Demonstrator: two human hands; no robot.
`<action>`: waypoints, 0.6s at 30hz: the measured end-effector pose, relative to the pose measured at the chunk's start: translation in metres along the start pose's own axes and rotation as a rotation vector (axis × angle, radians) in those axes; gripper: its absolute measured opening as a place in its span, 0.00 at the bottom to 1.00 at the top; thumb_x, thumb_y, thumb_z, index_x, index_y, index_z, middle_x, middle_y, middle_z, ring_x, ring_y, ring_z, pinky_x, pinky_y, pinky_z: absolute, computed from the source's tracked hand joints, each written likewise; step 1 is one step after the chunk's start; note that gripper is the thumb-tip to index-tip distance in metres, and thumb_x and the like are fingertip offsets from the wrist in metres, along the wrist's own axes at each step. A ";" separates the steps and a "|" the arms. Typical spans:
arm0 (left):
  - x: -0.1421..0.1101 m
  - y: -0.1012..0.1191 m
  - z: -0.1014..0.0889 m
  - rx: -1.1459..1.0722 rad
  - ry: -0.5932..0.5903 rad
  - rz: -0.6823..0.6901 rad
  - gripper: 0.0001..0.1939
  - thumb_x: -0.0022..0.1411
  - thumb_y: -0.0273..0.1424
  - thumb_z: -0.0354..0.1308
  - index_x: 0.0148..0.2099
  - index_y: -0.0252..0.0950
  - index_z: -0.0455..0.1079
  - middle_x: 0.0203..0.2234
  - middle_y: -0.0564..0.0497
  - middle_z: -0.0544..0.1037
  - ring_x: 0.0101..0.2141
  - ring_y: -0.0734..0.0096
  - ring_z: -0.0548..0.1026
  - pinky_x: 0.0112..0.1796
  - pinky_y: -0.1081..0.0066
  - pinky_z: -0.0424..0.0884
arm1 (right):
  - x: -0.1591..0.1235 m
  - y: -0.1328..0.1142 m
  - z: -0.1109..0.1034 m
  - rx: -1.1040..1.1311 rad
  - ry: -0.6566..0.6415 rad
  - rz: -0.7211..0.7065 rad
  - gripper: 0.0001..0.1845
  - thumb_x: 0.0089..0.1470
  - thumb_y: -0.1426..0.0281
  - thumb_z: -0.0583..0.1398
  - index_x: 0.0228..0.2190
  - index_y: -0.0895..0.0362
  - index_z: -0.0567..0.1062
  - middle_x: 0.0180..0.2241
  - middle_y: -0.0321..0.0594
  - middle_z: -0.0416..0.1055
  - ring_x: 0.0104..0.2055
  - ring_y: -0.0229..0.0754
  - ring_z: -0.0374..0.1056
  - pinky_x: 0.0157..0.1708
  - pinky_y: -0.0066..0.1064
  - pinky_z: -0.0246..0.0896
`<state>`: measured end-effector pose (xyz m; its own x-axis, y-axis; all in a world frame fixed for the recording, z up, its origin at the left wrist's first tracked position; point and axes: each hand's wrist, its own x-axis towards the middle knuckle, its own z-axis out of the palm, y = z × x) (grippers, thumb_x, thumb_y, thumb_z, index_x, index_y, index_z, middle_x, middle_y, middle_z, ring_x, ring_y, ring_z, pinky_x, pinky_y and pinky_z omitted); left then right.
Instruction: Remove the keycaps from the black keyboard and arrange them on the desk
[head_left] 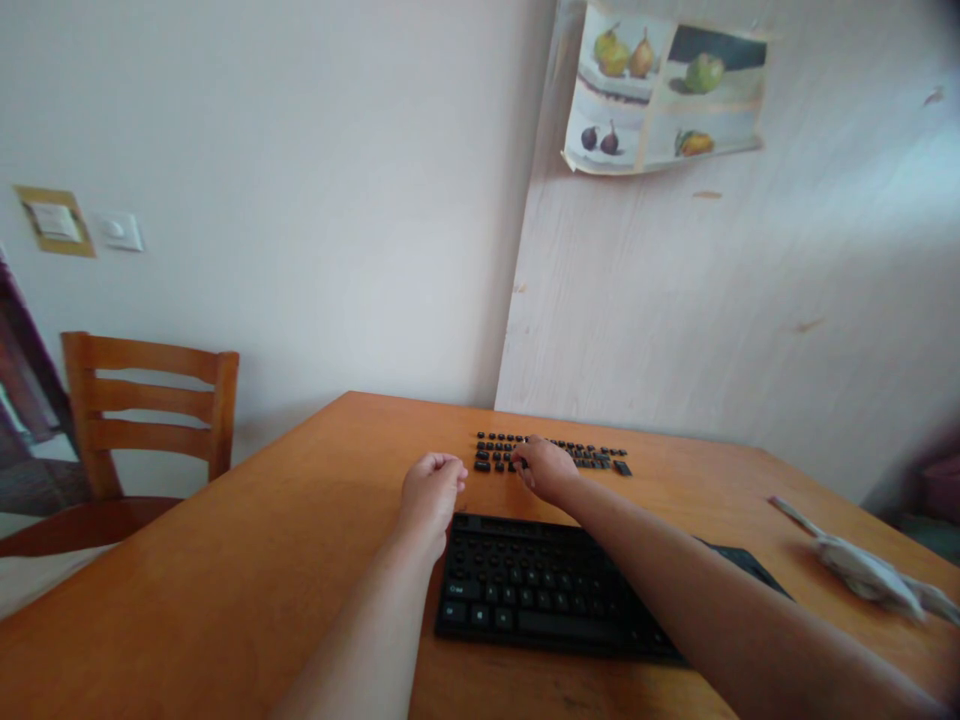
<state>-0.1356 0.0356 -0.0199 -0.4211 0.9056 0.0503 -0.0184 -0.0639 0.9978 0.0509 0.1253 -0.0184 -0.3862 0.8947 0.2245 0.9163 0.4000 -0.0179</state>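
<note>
A black keyboard (555,625) lies on the wooden table, its upper rows without caps and its lower rows still bearing keys. Behind it, loose black keycaps (482,466) are laid out in rows. My right hand (547,468) reaches over these rows with its fingers pinched downward. A dark keycap shows at the fingertips; whether it is lifted I cannot tell. My left hand (431,492) hovers by the keyboard's upper left corner, fingers curled together. What it may hold is hidden. My right forearm covers part of the keyboard's right side.
The wooden table (300,560) meets the wall at the back. On its right lies a greyish cloth-like bundle (862,570) with a thin handle-like end. A wooden chair (154,400) stands at the left. Fruit pictures (652,100) hang on the wall.
</note>
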 end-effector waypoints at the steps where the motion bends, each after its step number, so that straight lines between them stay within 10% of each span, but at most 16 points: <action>1: 0.000 0.000 0.000 -0.003 -0.001 0.001 0.08 0.49 0.34 0.59 0.31 0.36 0.70 0.27 0.48 0.79 0.26 0.71 0.73 0.29 0.72 0.64 | 0.000 0.000 0.000 -0.003 -0.002 0.000 0.13 0.59 0.67 0.55 0.41 0.50 0.78 0.43 0.45 0.71 0.44 0.46 0.68 0.40 0.31 0.59; 18: 0.001 -0.001 0.001 -0.021 -0.001 -0.002 0.06 0.48 0.33 0.59 0.29 0.36 0.70 0.26 0.49 0.78 0.25 0.71 0.72 0.28 0.72 0.64 | 0.002 -0.005 -0.004 -0.015 -0.019 0.005 0.13 0.58 0.67 0.55 0.40 0.50 0.79 0.42 0.46 0.72 0.43 0.48 0.69 0.39 0.33 0.60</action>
<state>-0.1350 0.0365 -0.0204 -0.4202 0.9062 0.0479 -0.0384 -0.0706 0.9968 0.0459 0.1240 -0.0145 -0.3837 0.9003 0.2056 0.9196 0.3929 -0.0041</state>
